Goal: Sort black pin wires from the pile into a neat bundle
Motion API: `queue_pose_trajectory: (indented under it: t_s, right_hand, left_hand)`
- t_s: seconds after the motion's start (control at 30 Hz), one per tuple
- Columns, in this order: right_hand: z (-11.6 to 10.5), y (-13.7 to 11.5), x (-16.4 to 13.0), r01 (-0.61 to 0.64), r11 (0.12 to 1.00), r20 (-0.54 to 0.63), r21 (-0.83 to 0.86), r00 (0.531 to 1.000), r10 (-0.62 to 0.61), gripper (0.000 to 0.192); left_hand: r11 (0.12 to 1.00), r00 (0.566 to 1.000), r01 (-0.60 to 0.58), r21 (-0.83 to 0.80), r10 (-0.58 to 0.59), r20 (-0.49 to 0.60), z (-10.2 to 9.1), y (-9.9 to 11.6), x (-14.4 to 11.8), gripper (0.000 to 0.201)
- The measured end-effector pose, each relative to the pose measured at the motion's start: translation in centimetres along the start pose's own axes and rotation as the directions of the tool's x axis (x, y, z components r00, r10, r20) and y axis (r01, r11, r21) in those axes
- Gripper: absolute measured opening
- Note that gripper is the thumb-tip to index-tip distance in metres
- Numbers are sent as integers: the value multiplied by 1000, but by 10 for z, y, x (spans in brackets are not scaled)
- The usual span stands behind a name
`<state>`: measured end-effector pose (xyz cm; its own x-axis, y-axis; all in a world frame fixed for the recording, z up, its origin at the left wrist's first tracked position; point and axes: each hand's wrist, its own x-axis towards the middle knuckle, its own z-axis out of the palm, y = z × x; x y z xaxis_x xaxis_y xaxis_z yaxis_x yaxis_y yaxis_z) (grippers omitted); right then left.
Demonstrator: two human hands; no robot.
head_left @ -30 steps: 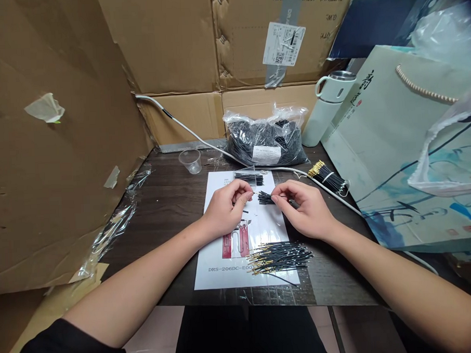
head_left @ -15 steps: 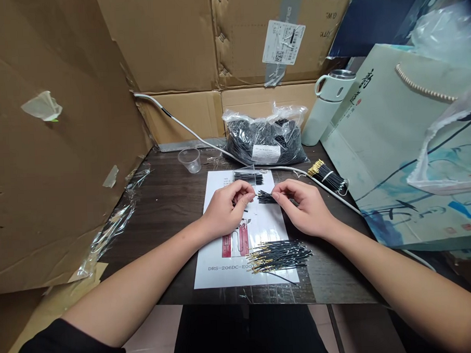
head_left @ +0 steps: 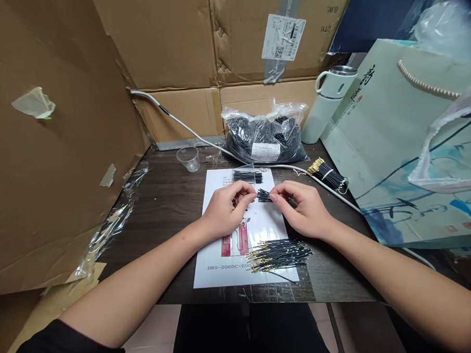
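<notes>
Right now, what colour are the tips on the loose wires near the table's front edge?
Gold tips on black loose wires, clearest in the head view.

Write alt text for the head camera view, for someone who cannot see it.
A person's left hand and right hand pinch a small bunch of thin black wires above a white printed paper sheet on a dark wooden table. A loose pile of gold-tipped black wires lies nearer the person; a clear plastic bag of black wires sits behind.

Small packing or assembly corner — stockroom feel. Stacked shipping cartons (head_left: 167, 39) wall in dark wooden table (head_left: 170, 200); bulk bag of black wires (head_left: 265, 139) at back edge, printed work sheet (head_left: 239, 265) at front edge — piecework setup.
</notes>
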<state>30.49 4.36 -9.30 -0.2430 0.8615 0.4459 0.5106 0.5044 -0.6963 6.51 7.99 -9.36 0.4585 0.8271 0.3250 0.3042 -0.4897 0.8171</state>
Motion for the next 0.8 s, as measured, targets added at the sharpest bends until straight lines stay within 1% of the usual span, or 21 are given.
queue_pose_trajectory:
  t_s: [0.4,0.47,0.53,0.6,0.67,0.73,0.8]
  right_hand:
    - [1,1,-1,-20,1000,17,7,1000,20,18]
    - [1,2,-1,-22,1000,13,3,1000,21,17]
    - [0,5,0,-20,1000,-3,-4,1000,20,15]
    - [-1,9,2,-7,1000,-32,-21,999,7,14]
    - [-2,15,5,14,998,-53,-53,998,-16,14]
    - [-4,20,7,27,996,-53,-87,998,-31,14]
    - [-5,26,9,30,994,-43,-108,998,-35,15]
  left_hand:
    - [1000,1000,5,-9,-5,19,1,2,-1,13]
    - [1000,1000,16,-18,-16,-1,1,1,-2,14]
    - [1000,999,21,7,-20,-42,-1,0,-1,18]
    - [995,995,9,100,1,-96,-4,-1,0,20]
    - [968,991,-5,249,39,-131,-8,-4,3,16]
    - [920,992,0,391,49,-114,-12,-8,5,11]
    - [873,997,27,487,13,-80,-14,-13,7,9]
